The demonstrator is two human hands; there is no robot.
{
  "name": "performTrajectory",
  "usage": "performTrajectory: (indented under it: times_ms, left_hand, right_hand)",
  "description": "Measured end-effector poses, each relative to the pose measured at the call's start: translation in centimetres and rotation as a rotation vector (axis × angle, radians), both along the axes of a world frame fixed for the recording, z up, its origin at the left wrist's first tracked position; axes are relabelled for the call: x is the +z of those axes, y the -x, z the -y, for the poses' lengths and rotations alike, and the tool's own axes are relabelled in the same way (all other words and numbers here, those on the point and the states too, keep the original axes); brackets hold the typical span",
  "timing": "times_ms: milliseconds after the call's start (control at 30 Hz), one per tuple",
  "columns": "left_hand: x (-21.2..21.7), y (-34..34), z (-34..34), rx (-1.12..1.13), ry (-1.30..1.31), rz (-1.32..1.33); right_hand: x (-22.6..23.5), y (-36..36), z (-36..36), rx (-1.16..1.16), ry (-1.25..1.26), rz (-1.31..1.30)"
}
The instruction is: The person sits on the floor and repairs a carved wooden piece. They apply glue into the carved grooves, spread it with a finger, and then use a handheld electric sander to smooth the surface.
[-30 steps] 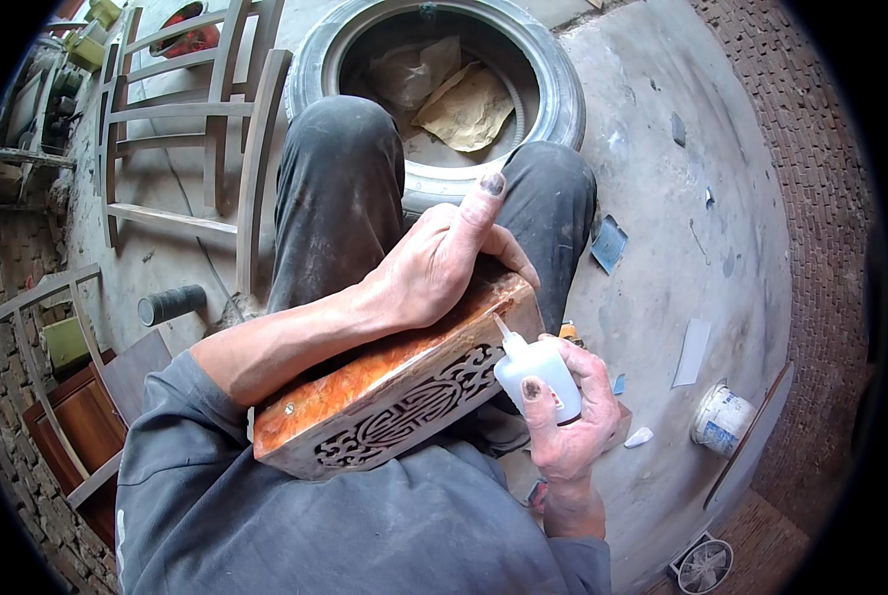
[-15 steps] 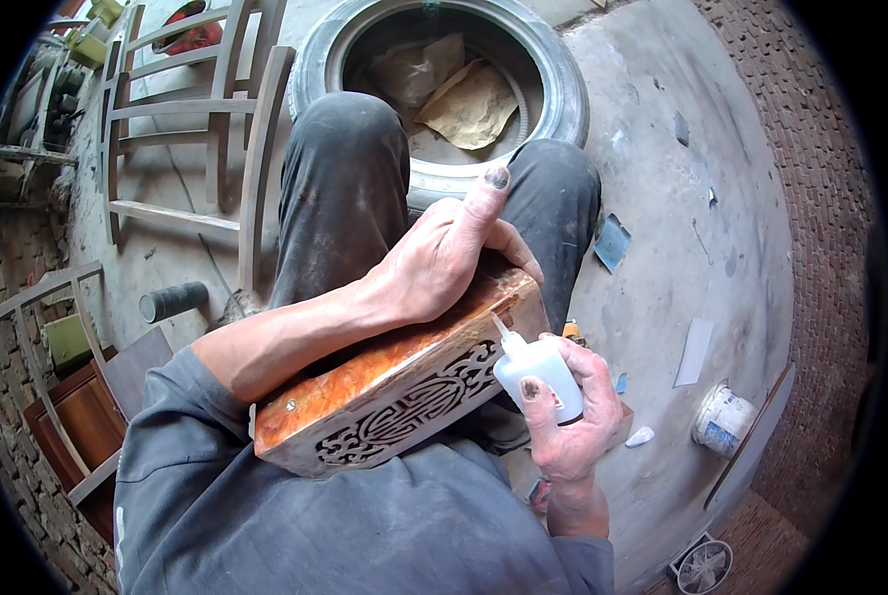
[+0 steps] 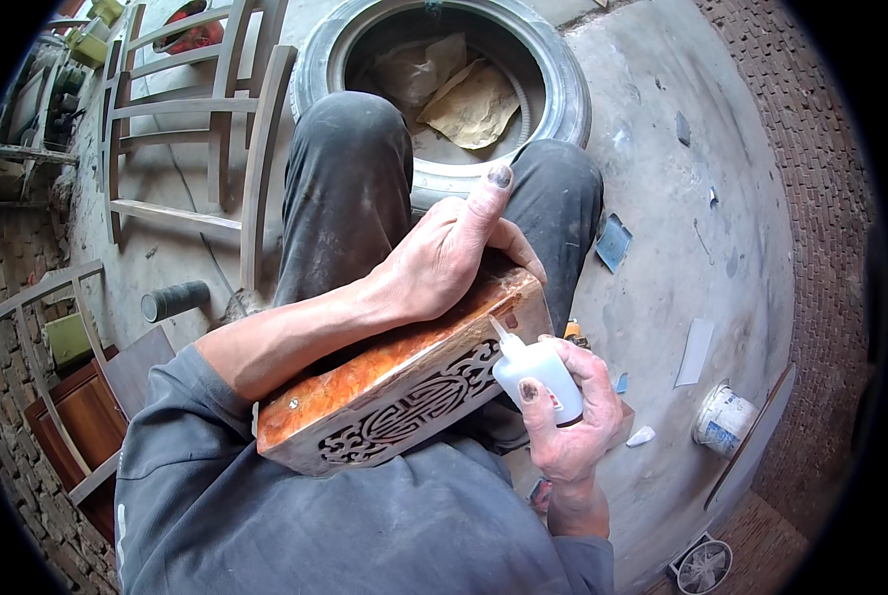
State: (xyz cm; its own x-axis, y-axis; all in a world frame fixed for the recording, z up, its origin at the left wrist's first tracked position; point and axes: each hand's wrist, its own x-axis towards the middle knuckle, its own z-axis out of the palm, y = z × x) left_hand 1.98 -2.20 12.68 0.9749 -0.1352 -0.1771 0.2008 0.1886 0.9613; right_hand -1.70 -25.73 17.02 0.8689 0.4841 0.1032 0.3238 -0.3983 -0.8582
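A carved reddish-brown wooden piece (image 3: pixel 384 397) with an openwork side lies across my lap. My left hand (image 3: pixel 444 258) rests flat on its top near the far end, pressing it down. My right hand (image 3: pixel 568 416) grips a white squeeze bottle (image 3: pixel 535 369), tilted so that its nozzle touches the upper right corner of the carved side. My knees in dark trousers show beyond the piece.
A tyre (image 3: pixel 454 89) with paper scraps inside lies on the concrete floor ahead of my knees. Unfinished wooden chair frames (image 3: pixel 216 129) stand at the left. A small white tub (image 3: pixel 724 418), a dark cylinder (image 3: pixel 174 299) and scattered scraps lie on the floor.
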Motion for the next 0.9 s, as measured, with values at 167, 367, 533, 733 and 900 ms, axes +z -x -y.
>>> performTrajectory:
  times_ms: [167,367,533,733,900]
  left_hand:
    - [-0.01,0.04,-0.04,0.003,0.015,0.005]
    - [0.17,0.07,0.0,0.013,0.047,-0.003]
    - [0.05,0.09,0.0,0.015,0.058,-0.003]
    - [0.03,0.09,0.05,0.016,0.056,-0.007]
    - [-0.01,0.1,0.0,0.012,0.061,0.0]
  right_hand:
    - [0.09,0.06,-0.1,0.004,0.001,-0.001]
    - [-0.13,0.04,-0.22,0.018,-0.008,0.036]
    - [-0.07,-0.06,-0.27,0.041,-0.008,0.048]
    - [0.01,0.07,-0.21,0.037,-0.007,0.027]
    - [0.06,0.09,-0.25,0.041,-0.003,0.03]
